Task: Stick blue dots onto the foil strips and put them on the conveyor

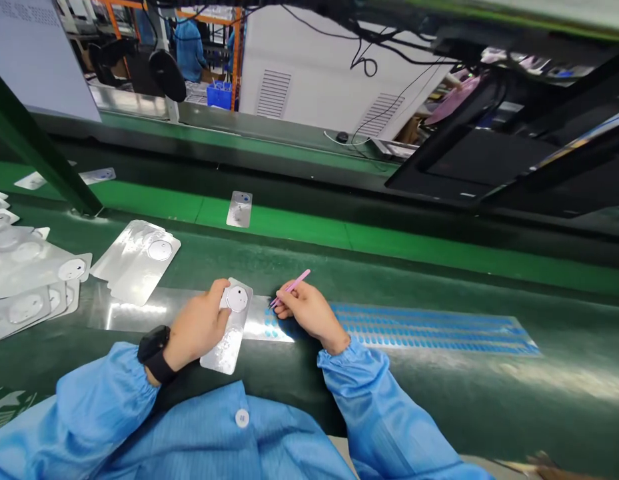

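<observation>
My left hand (196,327) is closed on a silvery rectangular panel (233,333) with rounded corners and a round white-rimmed part near its top end. The panel is tilted above the worktop, its far end leaning away from me. In my right hand (312,310) a pair of pink tweezers (298,280) is pinched, tips pointing down and left. Those tips are at a long clear sheet (439,327) with rows of small blue round stickers, near its left end. Whether the tips hold a sticker is too small to tell.
A fanned stack of similar panels (139,260) lies to the left, with more panels (34,287) at the far left edge. One panel (239,209) rests on the green belt (299,217) beyond. A green post (44,147) rises at left; black monitors (464,160) hang at upper right.
</observation>
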A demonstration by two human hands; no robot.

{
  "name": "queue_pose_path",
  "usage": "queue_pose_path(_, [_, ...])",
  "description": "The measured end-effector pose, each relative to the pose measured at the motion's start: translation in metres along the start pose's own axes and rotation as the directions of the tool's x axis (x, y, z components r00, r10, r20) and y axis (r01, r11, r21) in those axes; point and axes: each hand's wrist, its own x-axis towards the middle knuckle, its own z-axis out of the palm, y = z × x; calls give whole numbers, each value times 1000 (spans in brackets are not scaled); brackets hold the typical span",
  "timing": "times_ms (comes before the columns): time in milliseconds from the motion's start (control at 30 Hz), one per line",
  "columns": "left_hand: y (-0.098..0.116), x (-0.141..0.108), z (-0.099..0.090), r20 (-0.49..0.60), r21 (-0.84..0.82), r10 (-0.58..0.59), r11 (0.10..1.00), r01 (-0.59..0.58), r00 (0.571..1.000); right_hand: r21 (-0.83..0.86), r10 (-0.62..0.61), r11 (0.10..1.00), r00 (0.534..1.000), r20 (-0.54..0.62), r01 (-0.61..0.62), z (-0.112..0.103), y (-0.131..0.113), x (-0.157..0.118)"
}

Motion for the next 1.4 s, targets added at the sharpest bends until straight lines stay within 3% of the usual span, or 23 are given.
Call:
queue_pose_path(133, [8, -4, -14, 111, 214, -34, 977, 10, 993, -25, 11, 1000, 999, 32, -10, -1, -1, -1])
queue_pose_path(233, [8, 2, -17, 87, 288, 29, 956, -53, 996, -26, 7, 1000, 999, 44, -6, 0, -4, -1])
queue_pose_path(333, [1, 13, -13, 41, 224, 197, 954, -201, 980, -20, 10, 1000, 1000, 19, -10, 2, -5, -1])
queue_pose_path(433, [-7, 21, -4, 49, 153, 271, 949, -276, 961, 24, 16, 1000, 1000, -4, -15, 1, -4, -2])
queue_pose_path(600, [-11, 24, 8, 71, 111, 308, 943, -314, 949, 133, -14, 991, 1000, 0, 14, 1, -10, -10])
queue_pose_path(900, [-14, 22, 12, 49, 105, 342, 932, -346, 938, 70, -18, 997, 999, -51, 21, 39, -12, -7])
queue_pose_path(1400, [-12, 21, 12, 65, 127, 352, 925, -357, 934, 44, -8, 999, 999, -49, 10, 39, -8, -6])
